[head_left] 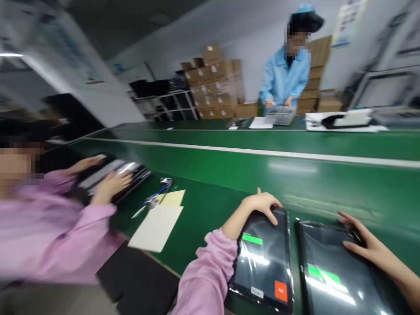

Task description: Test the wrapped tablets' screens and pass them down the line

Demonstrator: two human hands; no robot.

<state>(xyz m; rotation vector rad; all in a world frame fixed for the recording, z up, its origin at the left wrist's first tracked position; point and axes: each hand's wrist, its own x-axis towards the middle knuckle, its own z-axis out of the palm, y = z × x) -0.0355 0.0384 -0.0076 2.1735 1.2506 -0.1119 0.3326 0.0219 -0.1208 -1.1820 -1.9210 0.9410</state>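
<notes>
Two black tablets in clear, shiny film lie side by side before me, each with a bright green bar on its lit screen. My left hand (265,207) grips the top edge of the left tablet (262,273), thumb on the glass. That screen also has an orange-red square and a small white label near the bottom. At the upper right of the right tablet (341,284), my right hand (362,240) is closed around the edge, its thumb over the front and its fingers past the top. The frame cuts off this tablet's lower end.
Left of me, a co-worker in a pink sleeve (82,245) handles a film-wrapped device (138,180). Between us lie white paper (157,227), a yellowish sheet (172,198) and small tools (160,192). Across the green bench (210,159) stands a person in blue (285,74); cartons (213,87) are stacked behind.
</notes>
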